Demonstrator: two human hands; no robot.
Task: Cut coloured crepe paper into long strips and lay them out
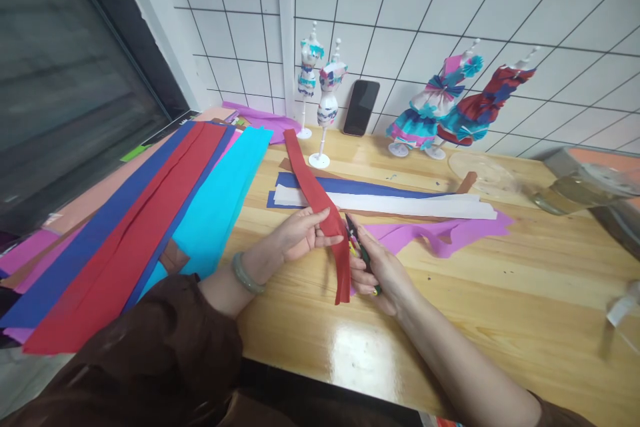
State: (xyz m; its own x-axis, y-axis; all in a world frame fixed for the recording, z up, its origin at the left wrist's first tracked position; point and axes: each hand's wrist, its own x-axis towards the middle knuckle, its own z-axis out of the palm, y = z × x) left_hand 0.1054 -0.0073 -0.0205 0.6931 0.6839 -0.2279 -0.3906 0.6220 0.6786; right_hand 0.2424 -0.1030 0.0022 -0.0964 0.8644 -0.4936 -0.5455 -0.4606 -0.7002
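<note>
A long red strip point(311, 188) runs diagonally over the middle of the wooden table, its lower end hanging near the front. My left hand point(306, 235) pinches it between the fingers at about mid-length. Close by on the right, my right hand point(376, 265) is wrapped round small dark-handled snips point(364, 252), whose blades point up beside the strip's right edge. Whether the blades touch the strip cannot be made out. Behind the hands lie white strips point(400, 204) on blue strips point(340, 185), with a purple strip point(443, 237) at their right.
Long red, blue and turquoise sheets point(220, 207) are piled at the left. Two small dress forms point(327, 103) and a phone point(361, 107) stand along the tiled wall. Two dressed forms point(430, 113) lean further right, near a glass container point(570, 193) and a clear plastic dish point(483, 175).
</note>
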